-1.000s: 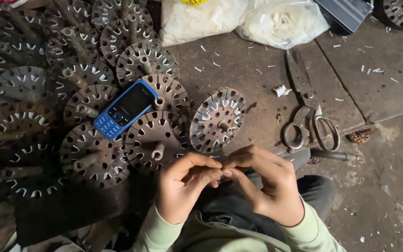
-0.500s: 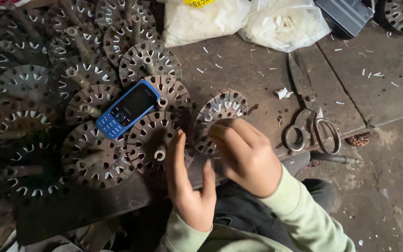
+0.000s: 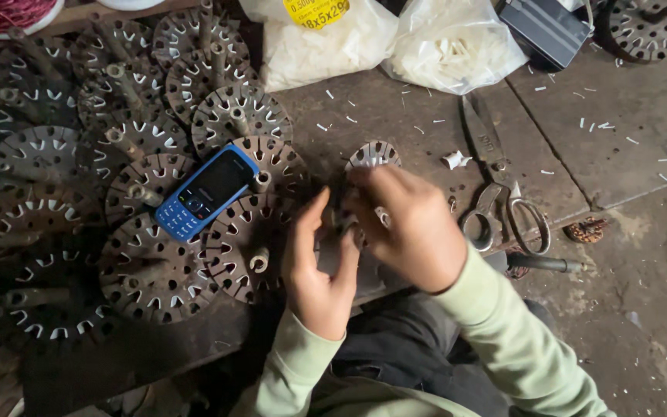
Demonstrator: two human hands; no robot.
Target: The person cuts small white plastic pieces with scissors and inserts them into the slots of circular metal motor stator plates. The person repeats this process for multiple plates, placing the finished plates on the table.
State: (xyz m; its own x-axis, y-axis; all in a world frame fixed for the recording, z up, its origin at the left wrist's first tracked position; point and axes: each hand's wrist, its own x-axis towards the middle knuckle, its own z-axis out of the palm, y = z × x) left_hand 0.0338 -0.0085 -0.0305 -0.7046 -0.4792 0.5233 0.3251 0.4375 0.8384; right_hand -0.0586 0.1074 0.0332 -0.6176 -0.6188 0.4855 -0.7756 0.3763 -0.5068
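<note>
Both hands had left the lap and come forward onto the slotted metal disc (image 3: 372, 154) that lay alone on the dark surface (image 3: 395, 108), just right of the blue phone (image 3: 206, 193). A second before, they had been pinched together close to the body, fingertips meeting over something too small to make out; now the disc was half hidden under them.

The right hand (image 3: 411, 224) lay over the near half of the disc, fingers curled down onto it, knuckles up, so only the far rim with its pale slot linings showed. Whether it pinched a small piece there I could not tell. The left hand (image 3: 318, 262) stood on edge just right of the phone, fingers loosely open and pressed to the disc's left side, thumb raised toward the right hand.

That shift read to me as the hands passing from readying a small bit to working it into the disc's slots.

Nothing else had moved. The phone rested on the heap of discs (image 3: 117, 170) with stub shafts, which spread left of it. The scissors (image 3: 503, 193) lay well right of the phone, beyond the hands, with a crumpled white scrap (image 3: 454, 160) beside their blades. Two clear bags of white strips (image 3: 395, 38) sat above, at the far edge.
</note>
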